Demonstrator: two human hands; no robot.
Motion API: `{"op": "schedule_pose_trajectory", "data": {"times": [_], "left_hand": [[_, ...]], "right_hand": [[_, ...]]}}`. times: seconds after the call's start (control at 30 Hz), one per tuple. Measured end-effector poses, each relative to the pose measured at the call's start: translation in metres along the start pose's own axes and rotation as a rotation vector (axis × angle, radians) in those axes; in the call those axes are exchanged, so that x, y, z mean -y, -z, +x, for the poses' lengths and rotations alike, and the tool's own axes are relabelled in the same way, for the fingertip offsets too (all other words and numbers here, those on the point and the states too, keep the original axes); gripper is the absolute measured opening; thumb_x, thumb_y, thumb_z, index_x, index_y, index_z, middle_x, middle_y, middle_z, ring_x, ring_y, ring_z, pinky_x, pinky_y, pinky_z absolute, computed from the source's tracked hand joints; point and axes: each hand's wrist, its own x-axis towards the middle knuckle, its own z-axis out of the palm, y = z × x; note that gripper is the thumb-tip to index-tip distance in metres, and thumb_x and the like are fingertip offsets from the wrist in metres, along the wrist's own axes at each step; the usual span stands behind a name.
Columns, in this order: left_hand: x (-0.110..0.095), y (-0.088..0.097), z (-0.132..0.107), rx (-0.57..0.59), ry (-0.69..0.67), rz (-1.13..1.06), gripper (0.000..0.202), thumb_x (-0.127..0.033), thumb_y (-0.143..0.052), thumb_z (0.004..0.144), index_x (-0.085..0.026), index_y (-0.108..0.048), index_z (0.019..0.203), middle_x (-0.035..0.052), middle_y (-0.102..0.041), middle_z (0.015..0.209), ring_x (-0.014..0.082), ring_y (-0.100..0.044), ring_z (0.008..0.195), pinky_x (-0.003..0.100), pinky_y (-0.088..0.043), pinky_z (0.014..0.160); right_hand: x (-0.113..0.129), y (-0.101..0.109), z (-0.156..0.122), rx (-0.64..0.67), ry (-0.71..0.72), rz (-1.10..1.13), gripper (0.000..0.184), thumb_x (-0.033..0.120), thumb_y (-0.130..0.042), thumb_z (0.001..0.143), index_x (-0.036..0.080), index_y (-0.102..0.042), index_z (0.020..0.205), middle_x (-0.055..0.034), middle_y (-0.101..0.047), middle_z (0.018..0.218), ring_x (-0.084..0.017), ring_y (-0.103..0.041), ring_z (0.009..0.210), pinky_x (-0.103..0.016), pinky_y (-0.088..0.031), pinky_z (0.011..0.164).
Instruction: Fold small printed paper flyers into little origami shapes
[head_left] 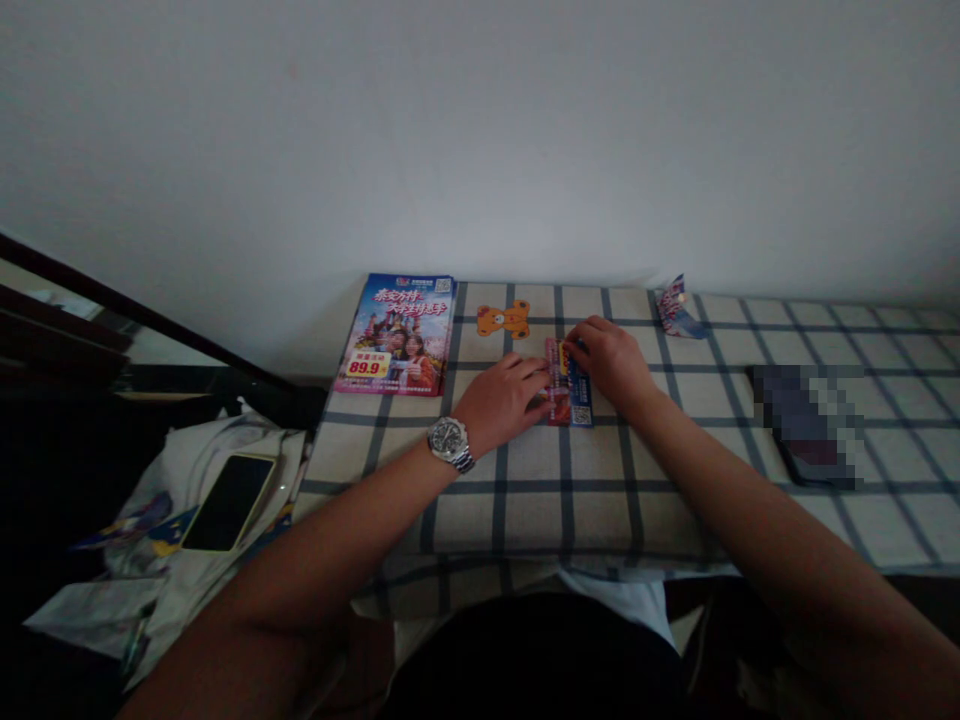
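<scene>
At the far left, a pale-edged phone (229, 502) lies on white bags (176, 445) beside the checked cloth (465, 520). Next, on the cloth, the stack of flyers (397, 345) lies flat; I judge these unfolded. A bear cut-out (502, 320) sits right of it, toward the wall. Nearer, my left hand (501, 400) rests over the left side of one flyer (582, 395), which looks folded down but unfinished. My right hand (611, 360) touches its far right side, thumb and fingers close; whether either hand pinches or merely presses, I cannot tell. Farther right stands a folded printed paper (679, 312), apparently finished, then a dark, partly pixelated object (802, 430).
</scene>
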Motion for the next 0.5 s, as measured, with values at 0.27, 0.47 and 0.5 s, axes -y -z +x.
{"op": "schedule_pose_trajectory", "data": {"times": [0.27, 0.47, 0.5], "left_hand": [[0.0001, -0.0005, -0.0002, -0.001, 0.002, 0.012, 0.032, -0.038, -0.061, 0.103, -0.014, -0.068, 0.124, 0.0101, -0.066, 0.137, 0.026, -0.058, 0.111, 0.041, -0.052, 0.1], [-0.0006, -0.0003, -0.0001, -0.005, 0.013, 0.009, 0.033, -0.041, -0.061, 0.103, -0.015, -0.069, 0.122, 0.0102, -0.068, 0.134, 0.0263, -0.058, 0.111, 0.041, -0.053, 0.099], [-0.0006, -0.0003, -0.0001, -0.004, 0.016, 0.005, 0.033, -0.041, -0.061, 0.103, -0.015, -0.069, 0.122, 0.0102, -0.067, 0.134, 0.0262, -0.058, 0.111, 0.041, -0.053, 0.099]], "right_hand": [[0.0003, -0.0026, 0.0068, -0.029, -0.006, -0.068, 0.018, 0.021, -0.055, 0.101, 0.019, -0.071, 0.093, -0.0121, -0.07, 0.099, -0.026, -0.067, 0.087, -0.036, -0.05, 0.074], [-0.002, -0.0064, 0.0067, -0.052, -0.013, -0.042, 0.018, 0.021, -0.054, 0.101, 0.019, -0.07, 0.093, -0.0123, -0.07, 0.098, -0.026, -0.067, 0.086, -0.036, -0.051, 0.075], [-0.0031, -0.0066, 0.0062, -0.06, -0.016, -0.02, 0.018, 0.022, -0.055, 0.1, 0.019, -0.07, 0.092, -0.0119, -0.07, 0.097, -0.025, -0.066, 0.085, -0.036, -0.051, 0.075]]}}
